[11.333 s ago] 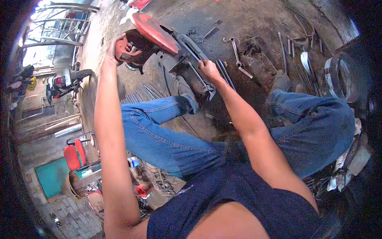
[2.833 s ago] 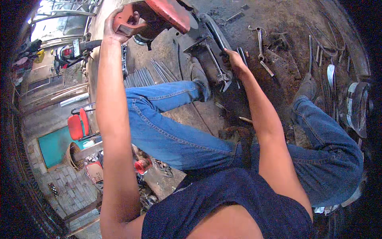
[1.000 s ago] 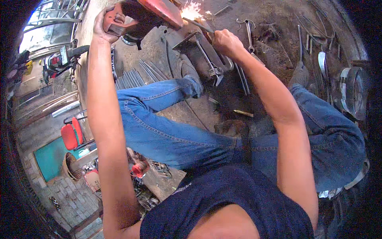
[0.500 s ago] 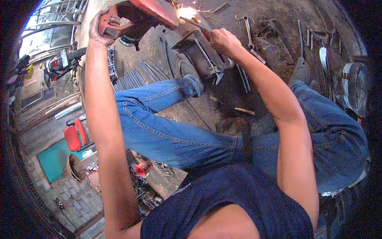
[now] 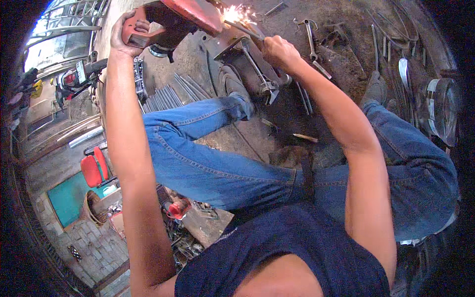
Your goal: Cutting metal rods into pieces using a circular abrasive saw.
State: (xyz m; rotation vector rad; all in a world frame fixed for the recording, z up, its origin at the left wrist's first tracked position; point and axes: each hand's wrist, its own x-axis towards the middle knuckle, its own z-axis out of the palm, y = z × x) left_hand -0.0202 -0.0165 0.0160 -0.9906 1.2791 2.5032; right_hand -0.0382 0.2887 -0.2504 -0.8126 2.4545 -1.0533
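At the top left, my left hand is wrapped around the red handle of a power cut-off saw, whose red guard reaches toward the middle. My right hand is closed on a thin metal rod. The rod's far end points at the saw, and bright sparks fly up there. The saw's disc is hidden behind its guard and the glare. Below my right hand, a steel base carries a long clamp screw. An adjustable wrench rests at the screw's near end.
Cut metal rods lie in a row beside my left foot. Right of my right hand lies a wrench on the dark floor. A chisel-like wooden piece lies between my legs. A round coil stands at the far right.
The sparks have changed shape and spread a little to the right. Both hands keep nearly the same place and grip; the view has shifted very slightly.
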